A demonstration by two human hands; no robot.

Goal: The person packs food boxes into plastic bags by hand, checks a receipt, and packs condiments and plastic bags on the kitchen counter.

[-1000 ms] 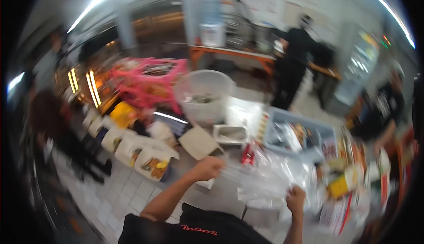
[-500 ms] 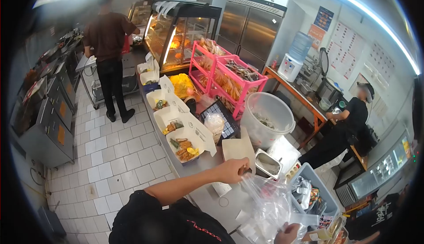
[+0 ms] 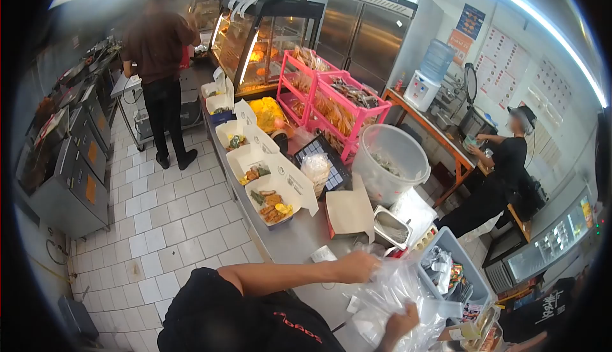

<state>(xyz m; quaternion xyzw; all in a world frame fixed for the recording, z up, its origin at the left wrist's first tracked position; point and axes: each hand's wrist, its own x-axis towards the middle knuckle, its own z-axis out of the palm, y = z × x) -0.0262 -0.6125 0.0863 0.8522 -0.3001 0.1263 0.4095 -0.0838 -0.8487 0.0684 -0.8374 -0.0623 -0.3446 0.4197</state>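
A clear plastic bag (image 3: pixel 394 283) hangs crumpled between my two hands over the steel counter. My left hand (image 3: pixel 362 265) is closed on its upper left edge, slightly smeared by motion. Lower down, my right hand (image 3: pixel 403 320) grips the bag's near side with the thumb up. Just beyond my left hand sits an open cardboard box (image 3: pixel 347 215) with a bare inside. An open box of fried food (image 3: pixel 273 206) with yellow and green pieces stands farther left on the counter.
A blue-grey bin of packets (image 3: pixel 440 269) stands right of the bag. Behind it are a metal container (image 3: pixel 391 227) and a big plastic tub (image 3: pixel 390 161). Pink racks (image 3: pixel 350 113) and a lit display case (image 3: pixel 264 52) stand farther back. Co-workers (image 3: pixel 162 52) stand left and right (image 3: pixel 507 167).
My left hand has moved down and right with the bag's edge. My right hand has risen, bringing the bag's two held parts closer together. The right co-worker's arms have shifted.
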